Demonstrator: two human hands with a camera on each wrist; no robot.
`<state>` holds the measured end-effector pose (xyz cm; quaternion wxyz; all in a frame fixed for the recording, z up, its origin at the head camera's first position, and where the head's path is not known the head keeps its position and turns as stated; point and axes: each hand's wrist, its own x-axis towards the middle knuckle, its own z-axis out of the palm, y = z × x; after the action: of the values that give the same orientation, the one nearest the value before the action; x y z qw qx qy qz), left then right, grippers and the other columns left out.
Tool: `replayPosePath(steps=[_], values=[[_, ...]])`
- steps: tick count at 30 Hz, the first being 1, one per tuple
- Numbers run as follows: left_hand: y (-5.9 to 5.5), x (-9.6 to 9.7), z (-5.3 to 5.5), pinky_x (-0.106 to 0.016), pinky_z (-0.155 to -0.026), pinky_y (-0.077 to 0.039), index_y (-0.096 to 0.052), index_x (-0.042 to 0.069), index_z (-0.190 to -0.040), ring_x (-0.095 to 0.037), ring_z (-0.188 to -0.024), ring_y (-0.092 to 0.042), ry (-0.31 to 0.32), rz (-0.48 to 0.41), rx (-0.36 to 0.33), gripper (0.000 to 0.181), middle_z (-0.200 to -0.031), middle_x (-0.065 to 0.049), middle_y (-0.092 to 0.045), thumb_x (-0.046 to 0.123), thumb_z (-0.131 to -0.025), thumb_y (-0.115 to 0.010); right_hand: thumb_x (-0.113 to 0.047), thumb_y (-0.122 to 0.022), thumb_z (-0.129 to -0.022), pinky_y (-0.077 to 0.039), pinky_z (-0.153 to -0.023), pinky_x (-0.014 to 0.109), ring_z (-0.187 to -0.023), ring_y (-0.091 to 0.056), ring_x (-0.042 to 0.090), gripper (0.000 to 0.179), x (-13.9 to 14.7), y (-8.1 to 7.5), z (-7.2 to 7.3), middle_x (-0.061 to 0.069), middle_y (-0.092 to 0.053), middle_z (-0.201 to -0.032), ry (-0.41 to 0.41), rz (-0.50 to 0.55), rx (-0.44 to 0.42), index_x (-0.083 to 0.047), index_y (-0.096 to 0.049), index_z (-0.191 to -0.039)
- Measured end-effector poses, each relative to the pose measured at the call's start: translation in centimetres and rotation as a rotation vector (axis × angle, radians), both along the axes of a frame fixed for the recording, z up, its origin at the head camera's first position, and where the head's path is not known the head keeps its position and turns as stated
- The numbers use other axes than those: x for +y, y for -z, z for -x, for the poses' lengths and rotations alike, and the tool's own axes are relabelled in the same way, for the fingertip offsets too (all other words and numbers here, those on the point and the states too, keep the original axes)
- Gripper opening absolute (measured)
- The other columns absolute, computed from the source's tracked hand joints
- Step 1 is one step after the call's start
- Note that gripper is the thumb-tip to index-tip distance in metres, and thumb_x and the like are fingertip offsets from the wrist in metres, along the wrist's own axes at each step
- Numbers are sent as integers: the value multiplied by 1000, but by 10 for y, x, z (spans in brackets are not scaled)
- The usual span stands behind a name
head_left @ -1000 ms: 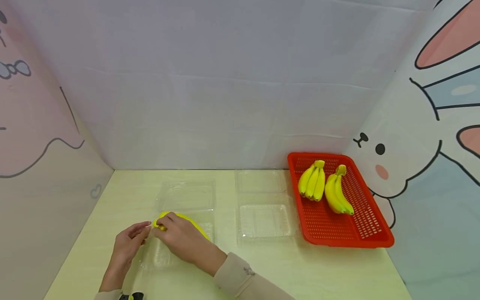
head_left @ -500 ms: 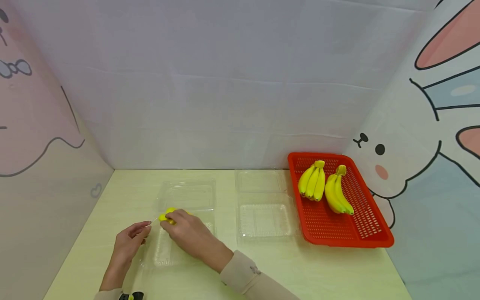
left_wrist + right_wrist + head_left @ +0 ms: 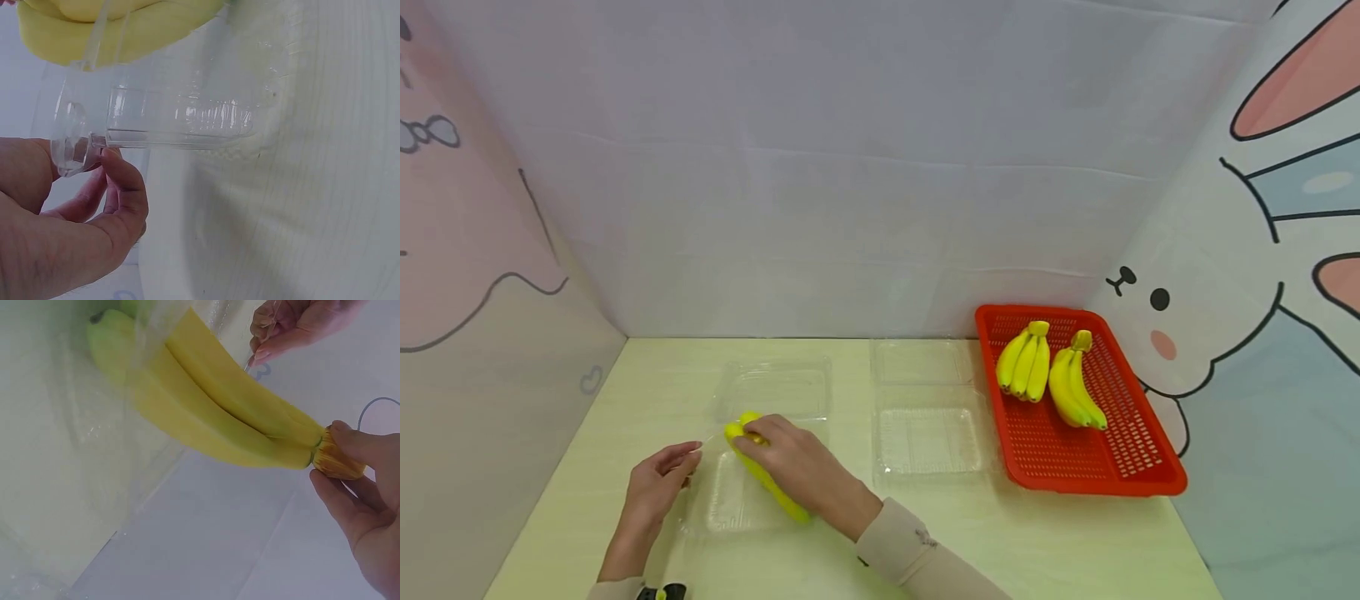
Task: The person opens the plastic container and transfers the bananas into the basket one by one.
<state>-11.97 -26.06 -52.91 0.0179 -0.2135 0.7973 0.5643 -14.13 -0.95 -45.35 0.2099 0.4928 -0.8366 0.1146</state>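
Observation:
A bunch of yellow bananas (image 3: pixel 767 483) is over the left clear plastic clamshell container (image 3: pixel 718 510), tips pointing toward the front right in the head view. My right hand (image 3: pixel 808 468) grips the bunch by its brown stem, with thumb and fingers on either side in the right wrist view. Two bananas (image 3: pixel 212 406) show there, their tips behind a clear plastic wall. At the container's left edge, my left hand (image 3: pixel 655 487) pinches the rim between thumb and fingertips. The left wrist view shows the raised container wall (image 3: pixel 181 119) by those fingers, the bananas above it.
A second clear clamshell container (image 3: pixel 928 442) lies open to the right. Beyond it stands a red plastic basket (image 3: pixel 1060 477) holding two more banana bunches (image 3: pixel 1026 362). White cloth walls (image 3: pixel 850 208) enclose the pale table (image 3: pixel 925 542) at the back and sides.
My right hand has shifted right with the bananas and turned them, so their tips swing from behind the hand toward the front. The left hand stays at the container's edge.

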Motion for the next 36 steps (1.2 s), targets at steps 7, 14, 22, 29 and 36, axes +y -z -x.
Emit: replayPosePath(steps=[7,14,22,29,36], values=[[0,1,0,-21,-67,-54,-60,-8,-135,-10,-79,-62,-4,14,-8,41,-100,-2,-73,15,-102,-66,-4,-71,-96,-45,-105,19,-119,-60,18,32,11,5,3,6,-66,-126,-29,107,-46,-12,-72,-128],[1,0,0,-21,-68,-54,-60,-8,-135,-9,-79,-62,-1,5,-2,41,-101,0,-74,15,-101,-67,-4,-73,-95,-46,-103,19,-117,-62,19,29,15,10,5,9,-67,-122,-25,223,-63,-11,-73,-124],[5,0,0,-21,-68,-54,-60,-8,-135,-8,-79,-63,-9,-5,2,41,-101,2,-74,15,-101,-67,-8,-78,-91,-46,-102,19,-112,-65,19,28,19,14,8,8,-69,-116,-11,384,5,-7,-75,-119],[7,-1,2,-22,-67,-54,-60,-8,-135,-9,-79,-63,-10,7,-6,42,-103,-2,-74,16,-101,-68,-3,-86,-81,-48,-100,19,-111,-66,20,43,29,16,8,11,-69,-118,-3,503,-52,-3,-74,-122],[6,-1,2,-22,-67,-54,-60,-8,-134,-9,-79,-62,-10,9,2,41,-100,-1,-74,15,-101,-67,2,-83,-81,-53,-94,21,-107,-67,23,40,37,19,6,13,-68,-116,-7,649,-53,1,-74,-120]])
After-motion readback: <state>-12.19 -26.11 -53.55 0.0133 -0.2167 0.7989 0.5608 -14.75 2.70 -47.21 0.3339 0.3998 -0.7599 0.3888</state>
